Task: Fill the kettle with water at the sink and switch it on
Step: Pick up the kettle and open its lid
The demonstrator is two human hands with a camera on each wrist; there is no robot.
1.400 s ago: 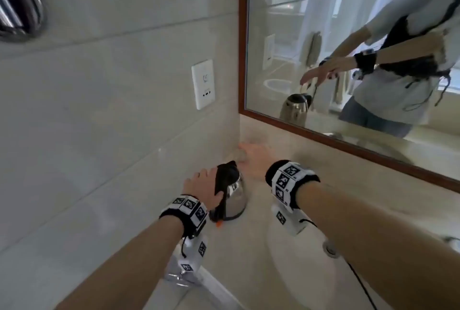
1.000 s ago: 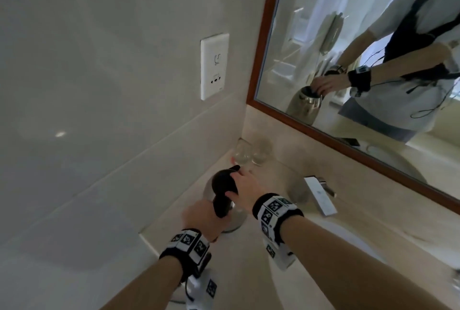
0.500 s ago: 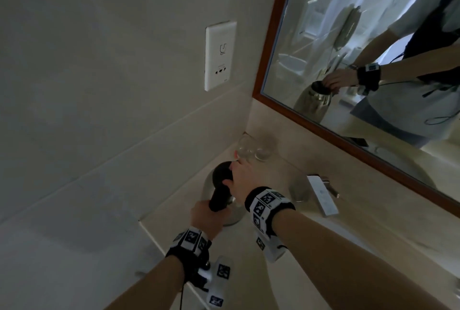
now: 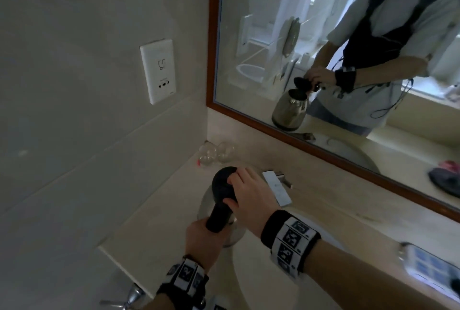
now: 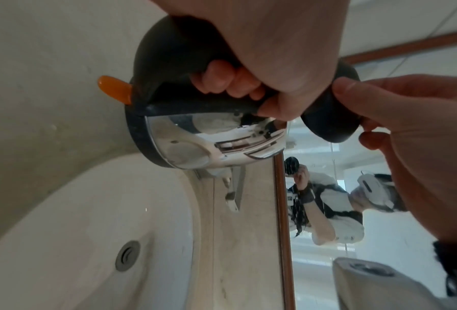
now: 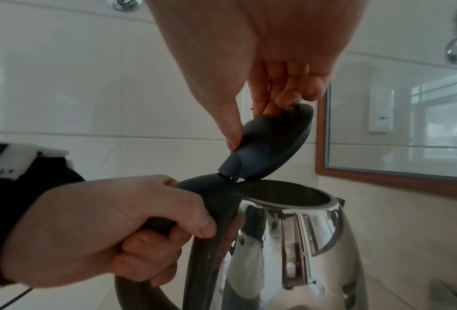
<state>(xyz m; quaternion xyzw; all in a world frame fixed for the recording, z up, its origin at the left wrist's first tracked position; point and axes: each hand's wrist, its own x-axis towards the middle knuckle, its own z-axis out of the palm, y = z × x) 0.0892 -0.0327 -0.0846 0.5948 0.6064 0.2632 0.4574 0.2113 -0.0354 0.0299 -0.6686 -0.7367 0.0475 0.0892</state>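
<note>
The steel kettle with black handle and lid is at the counter's edge beside the sink basin. My left hand grips the handle from behind. My right hand pinches the hinged lid and holds it tipped up. The right wrist view shows the raised lid over the kettle's dark open mouth, with my left hand wrapped round the handle. From the left wrist I see the kettle's base ring, its orange switch and the basin below.
A flat white faucet stands just right of the kettle. Two glasses sit in the back corner. A wall socket is on the tiles at left, and a wood-framed mirror runs along the back. The drain shows in the basin.
My left hand closed round the handle and my right hand went onto the lid, which now stands tipped open. The kettle has come away from the corner toward the basin.
</note>
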